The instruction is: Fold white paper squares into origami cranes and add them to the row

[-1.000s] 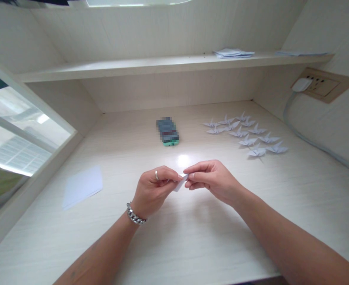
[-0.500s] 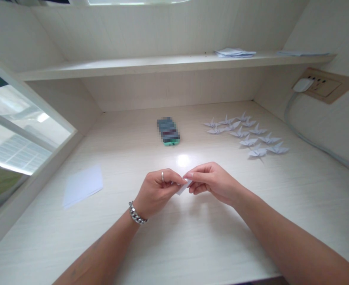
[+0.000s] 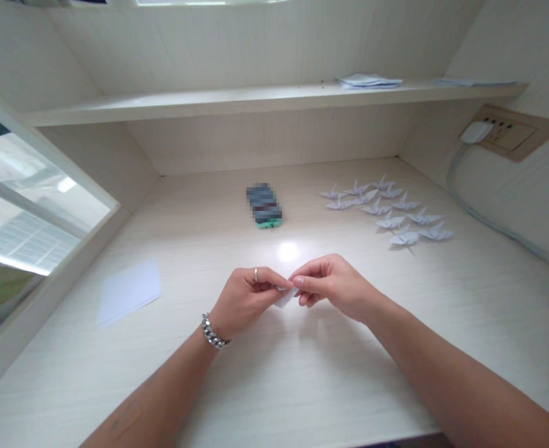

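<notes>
A small folded piece of white paper is pinched between both my hands just above the middle of the pale wooden desk. My left hand, with a ring and a chain bracelet, has its fingers closed on the paper's left side. My right hand pinches the right side with thumb and forefinger. Most of the paper is hidden by my fingers.
Several white paper cranes lie in rows at the back right. A blurred phone-like object sits behind my hands. A flat white sheet lies at the left. On the shelf is a paper stack. A wall socket with plug and cable is at the right.
My hands have drawn closer together around the paper, so less of it shows. My left hand has shifted slightly right. Nothing else has moved.
</notes>
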A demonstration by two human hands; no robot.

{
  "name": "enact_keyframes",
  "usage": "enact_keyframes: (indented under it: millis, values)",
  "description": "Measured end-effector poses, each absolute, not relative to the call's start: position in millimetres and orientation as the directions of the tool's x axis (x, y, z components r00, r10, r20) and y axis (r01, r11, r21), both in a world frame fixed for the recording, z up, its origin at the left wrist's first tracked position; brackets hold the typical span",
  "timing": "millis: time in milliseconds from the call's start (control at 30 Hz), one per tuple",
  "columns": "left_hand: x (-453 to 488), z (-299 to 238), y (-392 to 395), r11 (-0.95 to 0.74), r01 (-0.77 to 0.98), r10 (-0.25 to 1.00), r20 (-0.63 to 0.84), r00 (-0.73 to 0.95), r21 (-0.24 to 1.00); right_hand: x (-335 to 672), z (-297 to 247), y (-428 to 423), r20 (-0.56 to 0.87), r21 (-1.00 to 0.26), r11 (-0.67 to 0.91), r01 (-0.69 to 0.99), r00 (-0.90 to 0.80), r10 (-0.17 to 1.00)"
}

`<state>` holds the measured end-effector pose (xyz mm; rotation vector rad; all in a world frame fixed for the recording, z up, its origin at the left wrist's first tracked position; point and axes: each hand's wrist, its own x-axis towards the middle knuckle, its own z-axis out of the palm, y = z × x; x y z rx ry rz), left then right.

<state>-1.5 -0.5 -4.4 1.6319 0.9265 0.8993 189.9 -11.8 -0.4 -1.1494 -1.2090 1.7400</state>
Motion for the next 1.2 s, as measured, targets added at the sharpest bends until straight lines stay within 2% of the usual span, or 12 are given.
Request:
enact_keyframes:
  millis: [200,400,667,1033,1200]
  values:
    - [-0.5,-3.9,-0.4,-0.196,0.151,0.897,0.115,0.427,0.969,191.1,0.7,-11.4,-0.254,-0.952,-0.298,-0.067,-0.368,0.894]
    - [-1.4,-1.9,-0.8,-0.191,0.181,0.912,0.106,0.397,0.965,195.1,-1.4,-8.6,-0.312,-0.918,-0.376,-0.126,-0.354,0.882]
    - [-0.5,-2.9,-1.1,-0.205,0.187,0.907,0.114,0.406,0.961,193.5,-2.6,-9.6,-0.262,-0.949,-0.308,-0.066,-0.374,0.890]
    - [1.8,-4.3,-1.3,-0.199,0.184,0.905,0.108,0.412,0.963,189.2,-3.5,-10.9,-0.322,-0.928,-0.366,-0.073,-0.338,0.884]
    - [2.5,-3.6,-0.8,-0.131,0.143,0.907,0.060,0.418,0.981,188.3,-5.3,-10.5,-0.295,-0.938,-0.337,-0.081,-0.326,0.898]
